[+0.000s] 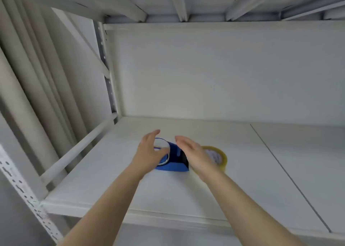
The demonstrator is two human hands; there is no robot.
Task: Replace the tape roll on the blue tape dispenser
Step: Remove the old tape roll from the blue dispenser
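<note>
The blue tape dispenser (174, 161) sits on the white shelf board (186, 193), with a nearly used-up clear roll (162, 148) in its left end. My left hand (149, 152) is at that roll, thumb across its front and fingers spread behind it. My right hand (196, 154) hovers over the dispenser's right end, fingers straight and holding nothing. A yellowish new tape roll (218, 157) lies flat just right of the dispenser, partly hidden by my right hand.
The shelf is a white metal rack with a perforated upright (24, 195) at front left, a side rail (78, 148) and a back panel (224, 68). A seam (289, 176) runs across the board to the right. Another shelf is overhead.
</note>
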